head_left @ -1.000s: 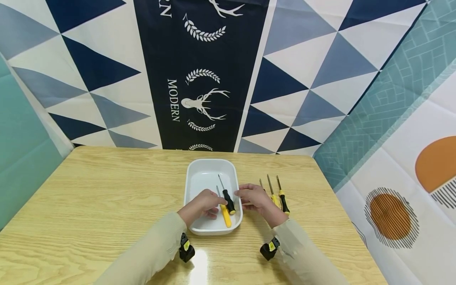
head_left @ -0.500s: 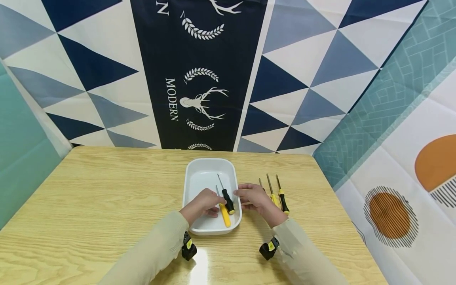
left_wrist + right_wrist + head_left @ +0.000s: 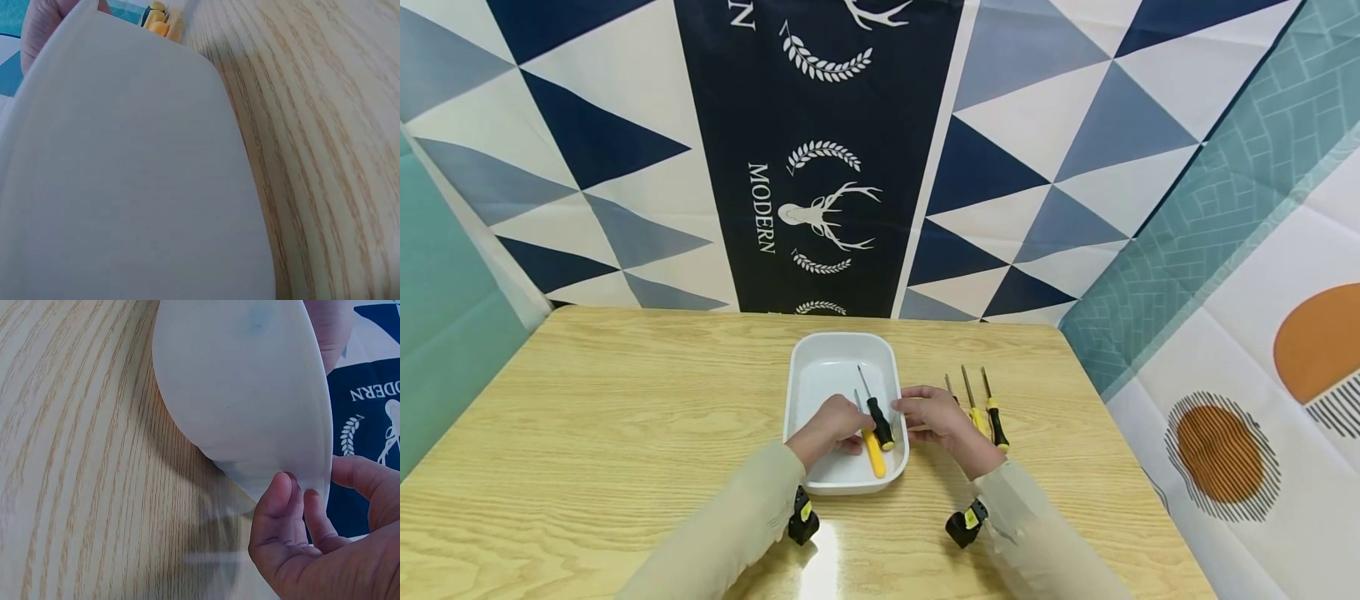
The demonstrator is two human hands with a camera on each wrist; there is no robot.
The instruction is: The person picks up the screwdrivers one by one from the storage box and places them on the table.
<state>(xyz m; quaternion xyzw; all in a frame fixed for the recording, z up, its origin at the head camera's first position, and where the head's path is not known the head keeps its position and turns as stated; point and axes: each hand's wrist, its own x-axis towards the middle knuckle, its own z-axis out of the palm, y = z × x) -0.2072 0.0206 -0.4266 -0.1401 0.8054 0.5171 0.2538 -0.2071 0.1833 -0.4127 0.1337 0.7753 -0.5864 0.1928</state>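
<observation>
A white tray (image 3: 839,487) stands on the table, holding a yellow-handled screwdriver (image 3: 876,457) and a black-handled screwdriver (image 3: 880,422). They lie side by side, shafts pointing away. My left hand (image 3: 831,425) is inside the tray, its thumb across the upper end of the yellow handle and its curled fingers just left of it; it pinches that screwdriver. With thumb inside and fingers outside, my right hand (image 3: 934,417) grips the tray's right rim. The right wrist view shows the right hand (image 3: 312,540) on the wall. In the left wrist view, the tray wall (image 3: 137,156) hides the left fingers.
On the table right of the right hand lie several more screwdrivers, including a yellow-handled one (image 3: 979,419) and a black-and-yellow one (image 3: 997,427). The wooden table (image 3: 625,417) meets a patterned cloth wall (image 3: 820,167) behind.
My left wrist and forearm have shifted slightly right, while the left thumb stays at the yellow handle. My right hand, the tray and the screwdrivers show no clear movement.
</observation>
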